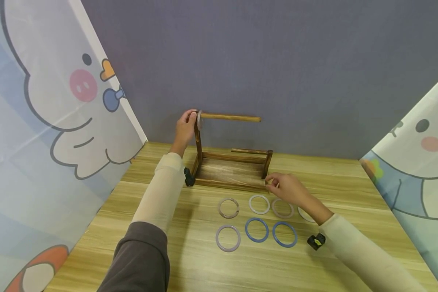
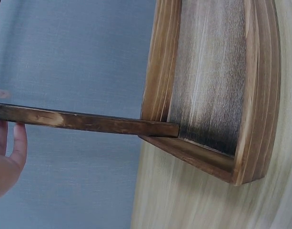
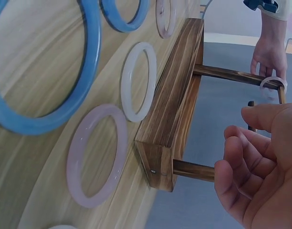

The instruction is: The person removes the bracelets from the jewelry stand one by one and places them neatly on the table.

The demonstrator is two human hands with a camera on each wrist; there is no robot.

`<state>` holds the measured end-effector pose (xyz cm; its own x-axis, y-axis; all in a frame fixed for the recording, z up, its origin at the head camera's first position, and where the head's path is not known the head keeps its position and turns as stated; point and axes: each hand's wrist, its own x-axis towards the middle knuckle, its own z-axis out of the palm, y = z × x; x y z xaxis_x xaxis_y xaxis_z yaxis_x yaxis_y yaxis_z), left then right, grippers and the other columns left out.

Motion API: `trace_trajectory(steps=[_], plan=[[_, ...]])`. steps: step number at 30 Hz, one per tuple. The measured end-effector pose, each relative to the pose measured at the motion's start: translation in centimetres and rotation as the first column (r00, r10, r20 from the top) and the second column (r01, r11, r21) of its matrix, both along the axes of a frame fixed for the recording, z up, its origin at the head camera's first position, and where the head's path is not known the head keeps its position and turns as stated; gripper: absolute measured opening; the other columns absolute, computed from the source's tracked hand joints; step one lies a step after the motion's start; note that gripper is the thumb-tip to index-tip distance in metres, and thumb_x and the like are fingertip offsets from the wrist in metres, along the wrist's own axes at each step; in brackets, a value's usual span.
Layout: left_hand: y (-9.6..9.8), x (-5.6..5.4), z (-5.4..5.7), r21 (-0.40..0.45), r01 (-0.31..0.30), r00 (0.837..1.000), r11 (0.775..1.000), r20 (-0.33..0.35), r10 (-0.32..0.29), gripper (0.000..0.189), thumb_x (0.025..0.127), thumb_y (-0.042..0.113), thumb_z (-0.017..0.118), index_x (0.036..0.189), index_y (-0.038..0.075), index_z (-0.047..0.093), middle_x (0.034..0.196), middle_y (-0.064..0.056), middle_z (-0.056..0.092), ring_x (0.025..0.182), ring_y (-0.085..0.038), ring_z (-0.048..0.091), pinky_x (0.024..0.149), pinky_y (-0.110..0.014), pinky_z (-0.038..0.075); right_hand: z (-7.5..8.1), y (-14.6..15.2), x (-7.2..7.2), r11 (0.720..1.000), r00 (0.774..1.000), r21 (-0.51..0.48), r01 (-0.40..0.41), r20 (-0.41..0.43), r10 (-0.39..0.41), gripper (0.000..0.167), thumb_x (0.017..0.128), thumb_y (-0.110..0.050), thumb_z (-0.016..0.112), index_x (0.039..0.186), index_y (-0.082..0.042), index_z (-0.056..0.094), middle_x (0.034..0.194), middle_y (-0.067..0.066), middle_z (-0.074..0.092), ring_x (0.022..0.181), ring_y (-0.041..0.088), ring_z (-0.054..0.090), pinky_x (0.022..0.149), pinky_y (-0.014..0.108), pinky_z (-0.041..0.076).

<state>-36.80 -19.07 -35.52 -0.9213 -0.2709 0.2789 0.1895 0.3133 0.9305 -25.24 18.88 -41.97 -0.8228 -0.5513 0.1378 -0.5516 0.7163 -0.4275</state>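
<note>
A dark wooden bangle stand [image 1: 230,183] has a tall left post, a long upper bar [image 1: 233,117] and a shorter post at the right with a low bar. My left hand [image 1: 185,129] pinches the top of the tall post; in the left wrist view its fingers [image 2: 20,143] lie against the post's side. Right beside that hand, a pale bangle [image 1: 199,121] hangs on the upper bar. My right hand [image 1: 286,188] hovers by the stand's right front corner, fingers loosely curled, holding nothing. Under it are a white bangle [image 3: 126,86] and a pale pink bangle [image 3: 74,167].
Several more bangles lie on the wood-grain table in front of the stand: a brownish one [image 1: 220,208], a lilac one [image 1: 228,250], two blue ones [image 1: 257,241], and a white one [image 1: 303,217] partly hidden by my right arm. A grey wall [image 1: 277,61] rises behind.
</note>
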Motion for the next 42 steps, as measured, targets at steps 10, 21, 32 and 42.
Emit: trace_trajectory(steps=[10, 21, 32, 42], plan=[[-0.2, 0.2, 0.2, 0.020, 0.026, 1.000, 0.999, 0.008, -0.026, 0.040, 0.108, 0.040, 0.049, 0.139, 0.018, 0.060, 0.134, -0.012, 0.064, 0.118, -0.027, 0.060, 0.103, -0.042, 0.049, 0.7, -1.5, -0.1, 1.000, 1.000, -0.018, -0.008, -0.009, 0.008, 0.025, 0.099, -0.019, 0.067, 0.118, -0.004, 0.070, 0.078, -0.004, 0.070, 0.045, 0.004, 0.038, 0.049, 0.022, 0.035], [-0.3, 0.0, 0.1, 0.036, 0.036, 0.999, 0.999, 0.004, -0.037, 0.040, 0.108, 0.040, 0.048, 0.140, 0.018, 0.059, 0.134, -0.011, 0.063, 0.119, -0.025, 0.059, 0.104, -0.041, 0.048, 1.2, -2.7, -0.5, 0.997, 0.999, -0.067, -0.022, -0.035, 0.019, 0.021, 0.097, -0.015, 0.068, 0.116, -0.006, 0.071, 0.082, 0.000, 0.074, 0.042, 0.005, 0.039, 0.047, 0.022, 0.036], [-0.3, -0.3, -0.1, 0.005, 0.011, 1.000, 1.000, 0.008, -0.011, 0.039, 0.108, 0.039, 0.047, 0.139, 0.018, 0.060, 0.131, -0.011, 0.064, 0.116, -0.023, 0.060, 0.102, -0.040, 0.049, 1.5, -3.8, -1.0, 0.997, 0.999, -0.075, -0.009, -0.048, 0.005, 0.025, 0.097, -0.018, 0.069, 0.117, -0.004, 0.070, 0.078, -0.003, 0.072, 0.050, 0.004, 0.049, 0.056, 0.025, 0.046], [-0.3, -0.5, -0.2, 0.017, 0.015, 1.000, 1.000, 0.002, -0.015, 0.039, 0.108, 0.039, 0.048, 0.139, 0.018, 0.060, 0.132, -0.011, 0.064, 0.116, -0.023, 0.060, 0.102, -0.039, 0.049, 1.5, -4.5, -1.1, 0.995, 1.000, -0.096, 0.016, 0.009, -0.015, 0.027, 0.099, -0.019, 0.066, 0.121, -0.003, 0.069, 0.086, 0.005, 0.076, 0.050, 0.006, 0.053, 0.056, 0.026, 0.048]])
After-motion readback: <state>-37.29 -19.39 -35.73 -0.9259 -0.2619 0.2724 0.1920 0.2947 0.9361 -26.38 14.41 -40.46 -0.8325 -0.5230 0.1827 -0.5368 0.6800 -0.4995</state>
